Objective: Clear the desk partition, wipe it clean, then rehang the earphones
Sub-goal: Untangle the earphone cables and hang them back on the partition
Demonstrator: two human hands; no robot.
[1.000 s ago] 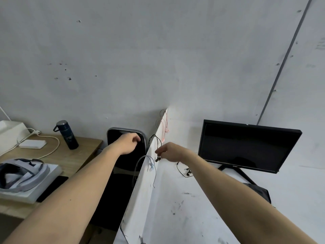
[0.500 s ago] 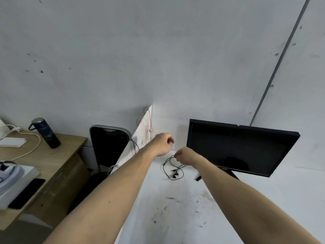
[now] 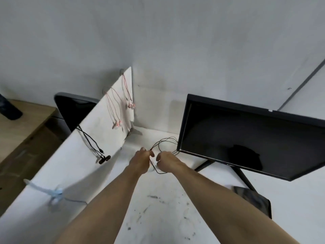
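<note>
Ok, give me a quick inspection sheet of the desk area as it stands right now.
Surface: white desk, dark smudges near the front.
Job's things: partition carries black earphones, two pink earphone sets and a pale blue cable; none cleared yet.
Clutter: dark flat object beside the monitor stand.
Hands: left hand and right hand both pinch a black earphone cable low over the desk.
Cables: that cable loops toward the monitor.
Surroundings: grey wall, black chair behind the partition, wooden desk to the left.
</note>
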